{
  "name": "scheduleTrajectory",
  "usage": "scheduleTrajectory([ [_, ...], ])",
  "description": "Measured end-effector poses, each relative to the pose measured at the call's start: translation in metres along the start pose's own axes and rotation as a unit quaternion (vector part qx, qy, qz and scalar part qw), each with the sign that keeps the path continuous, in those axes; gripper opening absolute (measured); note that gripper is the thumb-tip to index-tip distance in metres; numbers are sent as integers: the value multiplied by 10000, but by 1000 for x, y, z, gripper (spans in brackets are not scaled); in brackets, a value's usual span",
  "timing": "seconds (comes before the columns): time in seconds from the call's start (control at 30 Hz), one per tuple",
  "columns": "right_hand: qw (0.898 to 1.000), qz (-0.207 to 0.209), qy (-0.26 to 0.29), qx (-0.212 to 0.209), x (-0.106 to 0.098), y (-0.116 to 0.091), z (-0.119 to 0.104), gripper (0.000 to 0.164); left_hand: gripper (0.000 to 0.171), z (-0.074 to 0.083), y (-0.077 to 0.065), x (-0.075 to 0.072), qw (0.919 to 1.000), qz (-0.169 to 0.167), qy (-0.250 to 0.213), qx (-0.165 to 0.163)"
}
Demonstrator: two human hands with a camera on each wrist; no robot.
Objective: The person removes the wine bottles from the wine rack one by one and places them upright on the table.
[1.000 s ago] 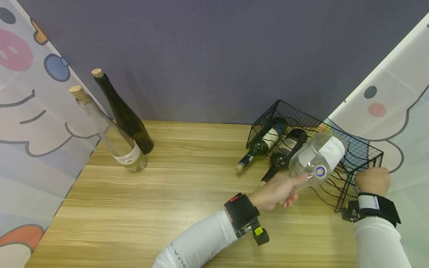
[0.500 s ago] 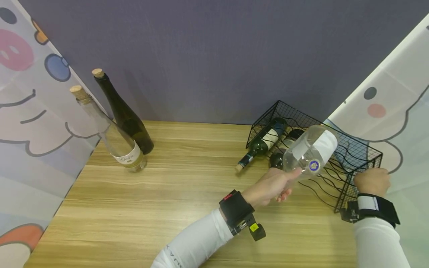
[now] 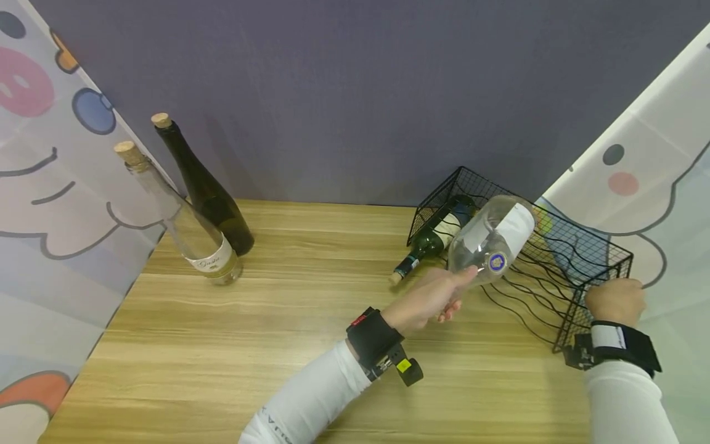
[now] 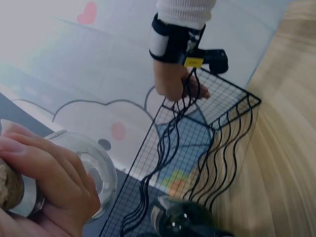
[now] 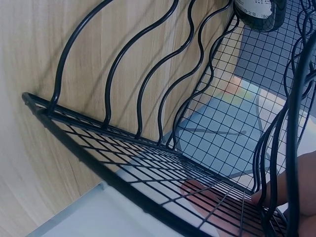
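Note:
My left hand (image 3: 424, 300) grips a clear glass bottle (image 3: 493, 237) by its neck. The bottle tilts with its base up and away, and it has a white label and a round blue seal. Its cork (image 4: 9, 186) shows beside my fingers in the left wrist view. Under and behind it lies a black wire wine rack (image 3: 546, 246), partly covered by the bottle. My right hand (image 3: 617, 301) holds the rack's right end; in the right wrist view fingers (image 5: 210, 202) show through the mesh. A green bottle (image 3: 427, 242) lies in the rack's left end, corked neck toward me.
A dark corked bottle (image 3: 213, 197) and a clear corked bottle (image 3: 213, 253) stand at the left of the wooden table (image 3: 310, 271). A grey wall panel (image 3: 333, 105) rises behind, with cartoon-printed sheets (image 3: 638, 166) at both sides.
My left hand has carried the clear bottle leftward and slightly farther back along the rack, and it now covers the dark bottle lying beside the green one. My right hand has stayed put.

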State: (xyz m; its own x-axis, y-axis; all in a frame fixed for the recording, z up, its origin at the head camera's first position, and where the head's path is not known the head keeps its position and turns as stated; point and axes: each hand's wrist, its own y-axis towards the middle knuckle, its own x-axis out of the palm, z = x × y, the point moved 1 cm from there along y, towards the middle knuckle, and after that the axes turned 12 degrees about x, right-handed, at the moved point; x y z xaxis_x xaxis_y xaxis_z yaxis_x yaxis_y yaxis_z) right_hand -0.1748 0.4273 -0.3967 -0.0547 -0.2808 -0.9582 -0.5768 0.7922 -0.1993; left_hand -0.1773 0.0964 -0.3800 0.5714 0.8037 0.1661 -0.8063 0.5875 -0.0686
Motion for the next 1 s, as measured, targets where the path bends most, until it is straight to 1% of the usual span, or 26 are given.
scheduleTrajectory([
  [0.2, 9999, 21, -107, -74, 0, 1, 0, 62, 46, 0, -1, -11, 9999, 109, -29, 16],
  [0.3, 10000, -42, 36, 3, 0, 1, 2, 63, 47, 0, 0, -15, 9999, 115, 13, 89],
  [0.5, 9998, -141, 140, 79, -1, 1, 3, 64, 48, 1, -2, -25, 9992, 225, 267, 213],
  [0.6, 9997, -120, 184, 127, -1, 3, 4, 64, 51, 2, -4, -30, 9985, 209, 369, 333],
  [0.7, 10000, -18, -24, 5, -1, 4, 3, 62, 54, 2, -5, -36, 9983, 216, 331, 431],
  [0.83, 9997, 26, -199, -131, 0, 5, 1, 61, 47, 2, -10, -46, 9979, 451, 323, 346],
  [0.93, 9999, -55, -39, -77, 0, 5, 2, 63, 42, 2, -13, -54, 9971, 620, 337, 278],
  [1.0, 10000, -72, 43, -28, 0, 5, 2, 64, 42, 2, -15, -58, 9968, 670, 337, 268],
])
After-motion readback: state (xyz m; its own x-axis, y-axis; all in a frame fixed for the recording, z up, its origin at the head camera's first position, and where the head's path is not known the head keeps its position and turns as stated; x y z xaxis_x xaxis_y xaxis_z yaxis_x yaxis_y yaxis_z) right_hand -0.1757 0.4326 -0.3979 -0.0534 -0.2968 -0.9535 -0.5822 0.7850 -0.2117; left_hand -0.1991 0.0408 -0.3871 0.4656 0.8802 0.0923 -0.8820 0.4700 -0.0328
